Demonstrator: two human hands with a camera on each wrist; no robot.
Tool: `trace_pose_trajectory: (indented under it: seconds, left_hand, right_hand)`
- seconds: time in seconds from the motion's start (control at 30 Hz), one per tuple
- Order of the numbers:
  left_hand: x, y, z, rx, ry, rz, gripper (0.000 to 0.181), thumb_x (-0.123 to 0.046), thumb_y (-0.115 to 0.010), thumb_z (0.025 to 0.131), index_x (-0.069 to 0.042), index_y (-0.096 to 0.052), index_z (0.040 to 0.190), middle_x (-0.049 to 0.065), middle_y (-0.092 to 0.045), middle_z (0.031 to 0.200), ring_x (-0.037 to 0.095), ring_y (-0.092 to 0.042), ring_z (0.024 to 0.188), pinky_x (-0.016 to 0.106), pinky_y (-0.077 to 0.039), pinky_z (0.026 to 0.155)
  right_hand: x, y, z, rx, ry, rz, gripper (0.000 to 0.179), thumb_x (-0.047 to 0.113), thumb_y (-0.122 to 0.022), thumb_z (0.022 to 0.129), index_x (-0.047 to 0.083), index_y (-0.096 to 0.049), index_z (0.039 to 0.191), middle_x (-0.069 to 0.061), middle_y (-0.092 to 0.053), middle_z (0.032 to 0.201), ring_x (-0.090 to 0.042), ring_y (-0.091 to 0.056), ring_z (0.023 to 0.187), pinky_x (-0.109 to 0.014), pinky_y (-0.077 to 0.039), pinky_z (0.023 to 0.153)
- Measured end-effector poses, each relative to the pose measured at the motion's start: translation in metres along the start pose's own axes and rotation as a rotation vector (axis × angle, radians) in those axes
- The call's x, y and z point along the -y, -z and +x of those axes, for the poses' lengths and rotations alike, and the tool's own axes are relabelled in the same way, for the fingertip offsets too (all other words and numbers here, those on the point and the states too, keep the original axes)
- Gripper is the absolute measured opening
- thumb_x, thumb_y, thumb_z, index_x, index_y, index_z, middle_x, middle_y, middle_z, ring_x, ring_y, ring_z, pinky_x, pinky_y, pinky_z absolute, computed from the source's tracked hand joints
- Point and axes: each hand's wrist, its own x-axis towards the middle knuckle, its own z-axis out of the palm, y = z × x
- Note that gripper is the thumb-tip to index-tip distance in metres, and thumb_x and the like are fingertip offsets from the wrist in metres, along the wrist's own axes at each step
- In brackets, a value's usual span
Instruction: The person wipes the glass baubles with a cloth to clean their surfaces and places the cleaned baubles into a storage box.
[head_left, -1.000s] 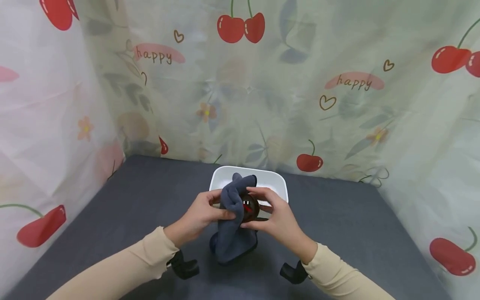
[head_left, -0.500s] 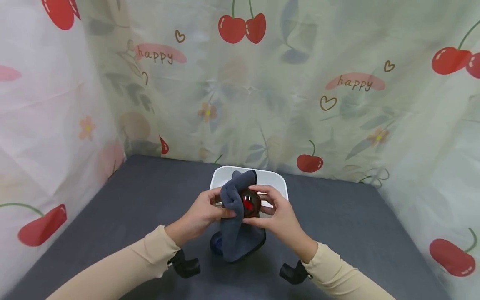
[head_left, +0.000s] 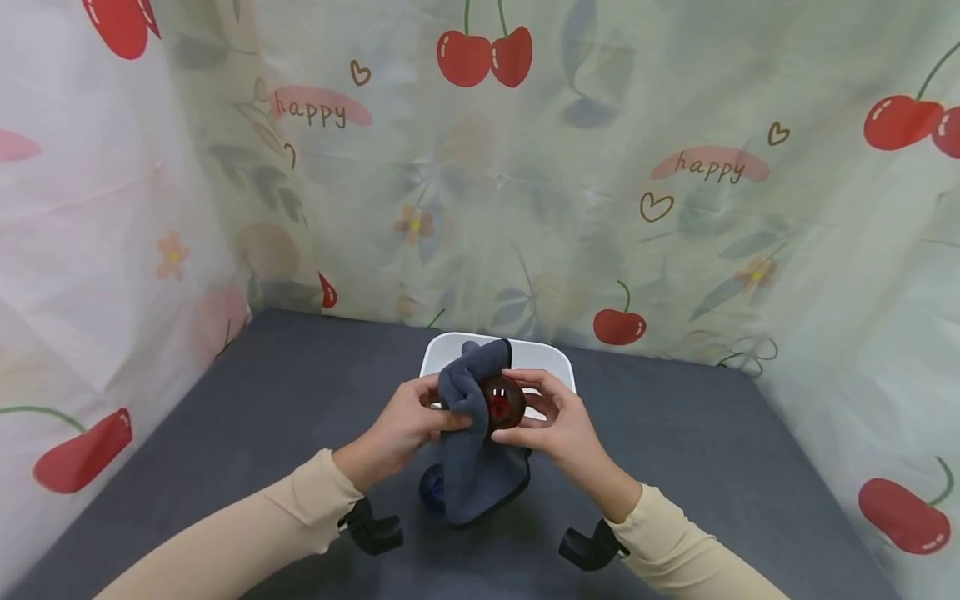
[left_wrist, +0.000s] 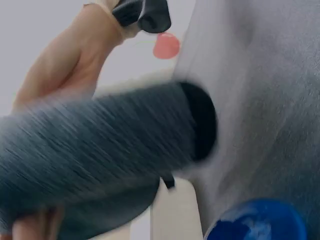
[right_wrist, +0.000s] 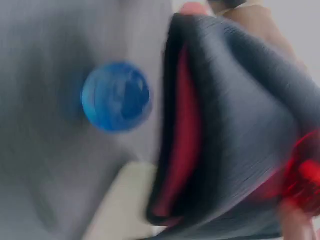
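A clear, glossy red ball (head_left: 506,403) is pinched between the thumb and fingers of my right hand (head_left: 566,429). My left hand (head_left: 397,429) grips a grey cloth (head_left: 480,479) with a dark edge, bunched against the ball's left side. The cloth's lower part hangs down in front; a red strip shows on it in the right wrist view. On the table just left of the cloth's lower end lies a clear blue ball (right_wrist: 116,97), partly covered by the cloth in the head view.
Behind the hands stands a white tray (head_left: 551,357) on the dark grey table cover (head_left: 675,450). A curtain (head_left: 480,192) printed with cherries rises along the back and sides. Black wrist mounts (head_left: 375,532) hang below both wrists.
The red ball and right hand have shifted slightly to the right. The cloth's lower part has swung right, uncovering more of the blue ball.
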Motion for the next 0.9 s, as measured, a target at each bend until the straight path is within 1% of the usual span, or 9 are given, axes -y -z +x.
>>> trace_pose_trajectory:
  seconds: [0.17,0.23,0.3,0.47,0.53,0.63,0.73,0.8,0.9]
  left_hand:
    - [0.003,-0.003,0.0,-0.003,0.003,0.048,0.053,-0.005,-0.075,0.074,0.0,-0.056,0.123,0.013,-0.061,0.113,0.027,-0.061,0.098,0.042,-0.052,0.077]
    - [0.003,-0.002,-0.001,-0.022,0.003,0.055,0.05,-0.004,-0.075,0.074,0.001,-0.058,0.12,0.013,-0.063,0.111,0.026,-0.062,0.096,0.042,-0.053,0.076]
    - [0.004,0.002,-0.001,-0.036,0.001,0.046,0.045,-0.002,-0.074,0.074,0.003,-0.06,0.116,0.012,-0.065,0.105,0.023,-0.063,0.091,0.039,-0.053,0.074]
    - [0.004,0.01,-0.003,-0.044,0.013,-0.073,0.029,0.006,-0.068,0.076,0.001,-0.064,0.104,0.006,-0.066,0.091,0.016,-0.064,0.079,0.029,-0.053,0.07]
    - [0.004,0.012,-0.004,-0.034,0.013,-0.093,0.03,0.008,-0.068,0.075,-0.001,-0.064,0.103,0.006,-0.065,0.09,0.015,-0.064,0.079,0.028,-0.053,0.069]
    - [0.004,0.011,-0.005,-0.015,-0.012,-0.034,0.038,0.007,-0.069,0.074,0.002,-0.061,0.111,0.007,-0.064,0.095,0.018,-0.064,0.084,0.031,-0.053,0.073]
    - [0.004,0.008,-0.006,-0.005,-0.047,0.056,0.049,0.004,-0.073,0.072,0.003,-0.057,0.118,0.011,-0.063,0.104,0.023,-0.064,0.09,0.035,-0.053,0.077]
    - [0.004,0.006,-0.005,-0.005,-0.06,0.088,0.052,0.002,-0.075,0.071,0.002,-0.057,0.119,0.013,-0.063,0.107,0.026,-0.064,0.093,0.038,-0.052,0.079]
    - [0.003,0.007,-0.004,-0.02,-0.048,0.097,0.048,0.001,-0.075,0.071,0.004,-0.059,0.116,0.012,-0.064,0.104,0.025,-0.064,0.092,0.038,-0.053,0.077]
  right_hand:
    - [0.002,-0.005,0.0,-0.058,0.084,-0.409,0.065,0.014,-0.087,0.06,0.02,-0.059,0.118,0.004,-0.055,0.111,-0.012,-0.059,0.1,-0.023,-0.051,0.078]
    - [0.002,-0.005,0.0,-0.046,0.084,-0.46,0.065,0.017,-0.088,0.059,0.021,-0.059,0.117,0.005,-0.056,0.11,-0.011,-0.061,0.093,-0.022,-0.052,0.076]
    - [0.001,-0.003,0.0,-0.02,0.048,-0.397,0.065,0.018,-0.088,0.059,0.022,-0.059,0.118,0.004,-0.056,0.112,-0.012,-0.063,0.09,-0.023,-0.052,0.075]
    - [-0.002,0.001,0.002,0.043,-0.036,0.005,0.065,0.004,-0.083,0.065,0.013,-0.057,0.124,-0.007,-0.054,0.122,-0.025,-0.06,0.099,-0.036,-0.052,0.081]
    - [-0.003,0.0,0.003,0.064,-0.033,0.073,0.065,0.0,-0.081,0.066,0.009,-0.055,0.126,-0.01,-0.052,0.125,-0.027,-0.058,0.104,-0.039,-0.051,0.083]
    - [-0.004,-0.004,0.004,0.047,0.01,-0.07,0.066,0.008,-0.083,0.065,0.013,-0.056,0.125,-0.003,-0.055,0.124,-0.02,-0.057,0.106,-0.033,-0.05,0.084]
    - [-0.003,-0.007,0.003,0.016,0.091,-0.38,0.068,0.019,-0.087,0.061,0.02,-0.058,0.122,0.005,-0.058,0.118,-0.011,-0.058,0.102,-0.023,-0.051,0.08]
    - [-0.002,-0.008,0.002,0.006,0.146,-0.525,0.069,0.022,-0.087,0.06,0.021,-0.057,0.122,0.006,-0.059,0.116,-0.009,-0.059,0.1,-0.021,-0.051,0.077]
    - [-0.003,-0.007,0.001,0.025,0.121,-0.495,0.067,0.021,-0.087,0.06,0.022,-0.058,0.121,0.005,-0.059,0.115,-0.011,-0.062,0.094,-0.022,-0.052,0.075]
